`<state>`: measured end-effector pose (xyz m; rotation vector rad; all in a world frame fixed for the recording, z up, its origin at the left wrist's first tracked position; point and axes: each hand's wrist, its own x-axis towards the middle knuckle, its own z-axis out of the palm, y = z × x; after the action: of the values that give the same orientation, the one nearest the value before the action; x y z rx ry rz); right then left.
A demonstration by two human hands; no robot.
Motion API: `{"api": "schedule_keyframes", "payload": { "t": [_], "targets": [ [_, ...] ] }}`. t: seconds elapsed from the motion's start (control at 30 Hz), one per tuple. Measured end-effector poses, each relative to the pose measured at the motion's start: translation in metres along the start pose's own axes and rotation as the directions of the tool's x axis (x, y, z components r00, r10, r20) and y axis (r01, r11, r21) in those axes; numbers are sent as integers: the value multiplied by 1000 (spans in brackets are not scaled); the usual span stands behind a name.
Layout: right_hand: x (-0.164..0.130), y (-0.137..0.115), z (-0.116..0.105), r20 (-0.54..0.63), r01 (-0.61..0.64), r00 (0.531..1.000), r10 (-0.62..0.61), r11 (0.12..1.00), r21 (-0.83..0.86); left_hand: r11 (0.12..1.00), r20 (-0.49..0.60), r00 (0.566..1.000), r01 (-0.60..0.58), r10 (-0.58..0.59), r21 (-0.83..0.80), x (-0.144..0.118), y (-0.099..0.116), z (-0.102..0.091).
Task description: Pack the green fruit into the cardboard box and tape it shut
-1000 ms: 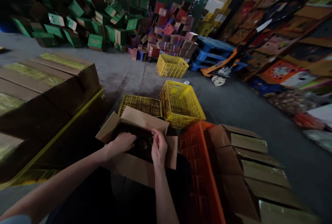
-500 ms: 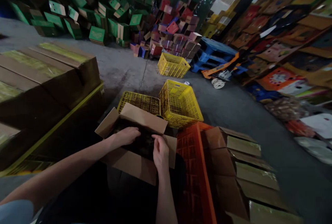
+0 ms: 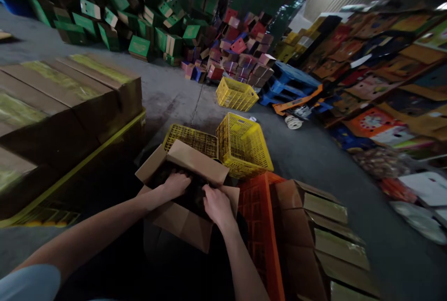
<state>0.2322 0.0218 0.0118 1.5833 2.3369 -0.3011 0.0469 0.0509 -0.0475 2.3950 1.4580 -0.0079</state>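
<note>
From the head camera I look down on an open brown cardboard box (image 3: 181,219) with its four flaps folded outward, sitting low in front of me between a stack of taped brown cartons (image 3: 66,101) on my left and an orange plastic crate (image 3: 260,226) on my right. My left hand (image 3: 176,183) reaches into the box from the near left, fingers curled down into the dark contents (image 3: 195,196); it looks loosely cupped, but I cannot tell whether it grips anything. My right hand (image 3: 216,205) lies palm down at the box's right side, fingers pointing into the opening and narrowly bent, touching the dark contents; what, if anything, it pinches is hidden.

The contents are too dim to identify. I judge the box itself light and fairly stiff in its walls but floppy at the flaps, so the firm corners or the underside would be the places to grip, not the flaps.

Just beyond the box stand two yellow perforated plastic baskets (image 3: 244,145), one tilted. Farther off are a heap of green cartons (image 3: 139,26) and a blue plastic pallet (image 3: 289,80).
</note>
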Motion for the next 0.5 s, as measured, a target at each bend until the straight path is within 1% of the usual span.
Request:
{"api": "schedule_keyframes", "payload": {
  "t": [0.07,0.13,0.2,0.27,0.33,0.37,0.5],
  "targets": [
    [-6,3,-6,-19,-19,1000,19,1000,-19,999,-11,999,-36,36,-6,2,2,4],
    [-8,1,-8,-5,12,1000,-12,999,-48,993,8,995,-101,102,-56,6,3,7],
    [-6,-3,-4,38,65,997,-63,996,-62,972,52,985,-150,162,-180,12,2,9],
    [-1,-8,3,99,101,991,-95,993,-58,939,78,979,-157,189,-304,19,0,9],
    [3,-10,8,138,108,985,-99,993,-55,924,70,982,-138,174,-357,23,-1,8],
    [4,-10,10,134,112,986,-103,992,-55,923,61,986,-126,158,-362,25,-1,8],
    [0,-5,8,68,137,989,-134,990,-39,930,43,997,-50,70,-365,27,6,8]
  ]
}}
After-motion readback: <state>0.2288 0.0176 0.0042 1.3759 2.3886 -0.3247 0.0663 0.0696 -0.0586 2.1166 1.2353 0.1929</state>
